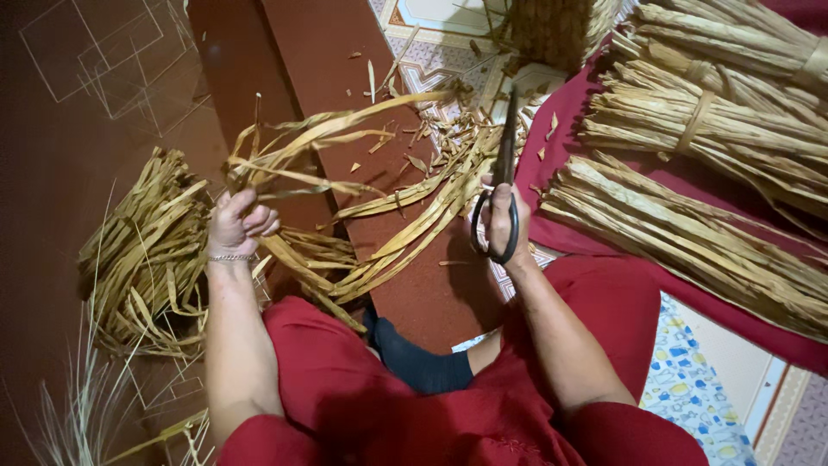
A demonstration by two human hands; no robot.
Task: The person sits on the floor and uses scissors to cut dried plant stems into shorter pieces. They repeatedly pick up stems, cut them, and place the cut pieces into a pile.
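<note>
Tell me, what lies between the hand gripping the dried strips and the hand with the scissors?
In the head view, long dried leaf strips sag across brown floor between the left hand and the right hand holding black scissors.

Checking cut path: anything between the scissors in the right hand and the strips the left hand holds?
Nothing visible. The right hand holds the scissors with blades up beside the dried leaf strips gripped by the left hand; only open floor lies between.

Landmark: scissors (500, 185), upright in right hand (504, 226). Left of scissors: loose leaf strips (405, 220) on floor (345, 52), held at far end by left hand (237, 226). Further left: heaped strip pile (142, 250). Right of scissors: tied bundles (707, 138) on cloth (690, 177). Behind scissors: woven basket (552, 30).
</note>
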